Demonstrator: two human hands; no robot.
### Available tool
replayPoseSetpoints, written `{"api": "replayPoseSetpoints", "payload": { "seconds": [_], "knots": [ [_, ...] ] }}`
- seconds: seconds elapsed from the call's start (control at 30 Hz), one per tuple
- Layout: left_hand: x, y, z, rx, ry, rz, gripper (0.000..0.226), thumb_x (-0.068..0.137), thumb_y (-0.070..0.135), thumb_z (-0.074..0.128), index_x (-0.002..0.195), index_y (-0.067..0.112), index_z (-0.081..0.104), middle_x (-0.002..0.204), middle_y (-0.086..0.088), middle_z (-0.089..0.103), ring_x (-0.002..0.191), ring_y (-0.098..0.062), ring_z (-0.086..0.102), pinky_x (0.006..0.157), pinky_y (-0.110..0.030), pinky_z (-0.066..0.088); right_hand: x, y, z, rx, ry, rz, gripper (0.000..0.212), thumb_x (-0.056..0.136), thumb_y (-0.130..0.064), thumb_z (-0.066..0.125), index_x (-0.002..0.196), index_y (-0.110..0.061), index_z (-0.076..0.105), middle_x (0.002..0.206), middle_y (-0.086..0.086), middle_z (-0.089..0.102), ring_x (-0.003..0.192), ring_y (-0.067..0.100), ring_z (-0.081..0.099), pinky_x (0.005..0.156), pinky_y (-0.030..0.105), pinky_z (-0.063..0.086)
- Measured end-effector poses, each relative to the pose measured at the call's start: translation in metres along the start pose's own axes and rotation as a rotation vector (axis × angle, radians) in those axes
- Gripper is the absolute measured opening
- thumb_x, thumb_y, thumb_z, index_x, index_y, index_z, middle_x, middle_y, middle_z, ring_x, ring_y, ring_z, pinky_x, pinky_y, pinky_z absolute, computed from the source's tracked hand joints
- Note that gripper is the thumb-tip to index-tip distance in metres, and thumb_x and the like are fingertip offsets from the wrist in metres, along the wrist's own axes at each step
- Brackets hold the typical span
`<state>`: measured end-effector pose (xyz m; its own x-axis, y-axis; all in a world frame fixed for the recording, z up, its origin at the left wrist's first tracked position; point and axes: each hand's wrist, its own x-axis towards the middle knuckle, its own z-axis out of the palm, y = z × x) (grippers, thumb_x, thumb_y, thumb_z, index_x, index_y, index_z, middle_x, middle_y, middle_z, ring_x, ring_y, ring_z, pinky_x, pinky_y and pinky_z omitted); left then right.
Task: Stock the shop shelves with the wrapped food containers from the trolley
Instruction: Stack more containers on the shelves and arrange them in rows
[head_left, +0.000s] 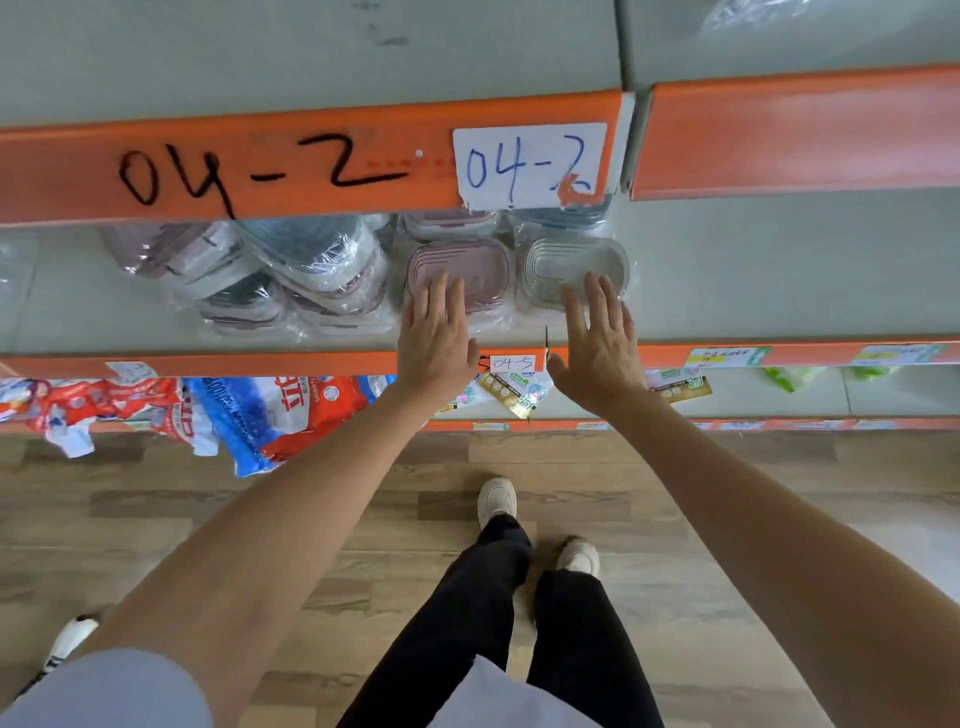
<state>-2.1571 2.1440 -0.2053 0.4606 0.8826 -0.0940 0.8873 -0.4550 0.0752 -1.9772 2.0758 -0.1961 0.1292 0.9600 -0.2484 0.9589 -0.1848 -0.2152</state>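
Note:
Two wrapped food containers stand side by side on the grey shelf (753, 291) below the orange rail marked 04-2. My left hand (436, 338) lies flat with straight fingers on the front of the pink container (462, 262). My right hand (597, 343) lies flat the same way on the grey-green container (566, 260). More wrapped containers sit behind these two. A loose heap of wrapped containers (291, 270) lies to the left on the same shelf. The trolley is out of view.
The orange rail (260, 166) of the shelf above overhangs the containers. Right of the grey-green container the shelf is bare. Red and blue bags (249, 410) hang off the lower shelf at left. Wooden floor and my feet (498, 499) are below.

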Motion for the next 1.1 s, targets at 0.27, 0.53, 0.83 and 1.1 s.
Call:
{"api": "replayPoseSetpoints", "payload": {
  "seconds": [0.27,0.53,0.83,1.1],
  "knots": [
    [0.006,-0.001,-0.018,-0.032,-0.195,-0.004,0.078,0.089,0.022,0.053,0.147,-0.005,0.009,0.156,-0.022,0.003,0.146,-0.032,-0.001,0.118,-0.037,0.005,0.016,0.008,-0.034,-0.003,-0.236,-0.057,0.084,0.090,-0.028,0.058,0.151,-0.013,0.002,0.158,0.011,-0.014,0.146,0.024,-0.012,0.114,0.047,0.017],
    [-0.024,0.027,-0.048,-0.073,-0.269,0.069,0.033,0.092,0.018,0.049,0.120,0.003,0.054,0.123,-0.011,0.050,0.115,-0.026,0.049,0.091,-0.042,0.045,-0.027,0.024,-0.050,0.067,-0.258,-0.205,0.053,0.091,-0.021,0.056,0.139,-0.009,0.038,0.140,0.011,0.040,0.131,0.028,0.032,0.102,0.040,0.037],
    [-0.057,0.092,-0.121,-0.118,-0.364,0.291,0.022,0.093,0.016,0.050,0.109,0.008,0.064,0.110,-0.007,0.065,0.102,-0.023,0.059,0.082,-0.032,0.046,-0.091,0.062,-0.138,0.062,-0.256,-0.243,0.031,0.091,-0.025,0.056,0.121,-0.015,0.057,0.114,0.009,0.063,0.101,0.028,0.060,0.090,0.037,0.047],
    [-0.060,0.133,-0.225,-0.065,-0.121,0.436,0.017,0.093,0.024,0.052,0.091,0.018,0.067,0.083,0.004,0.072,0.075,-0.011,0.066,0.072,-0.020,0.046,-0.142,0.063,-0.264,0.061,0.015,-0.316,0.023,0.093,-0.024,0.057,0.112,-0.013,0.063,0.106,0.008,0.067,0.099,0.024,0.060,0.089,0.032,0.047]
  ]
}}
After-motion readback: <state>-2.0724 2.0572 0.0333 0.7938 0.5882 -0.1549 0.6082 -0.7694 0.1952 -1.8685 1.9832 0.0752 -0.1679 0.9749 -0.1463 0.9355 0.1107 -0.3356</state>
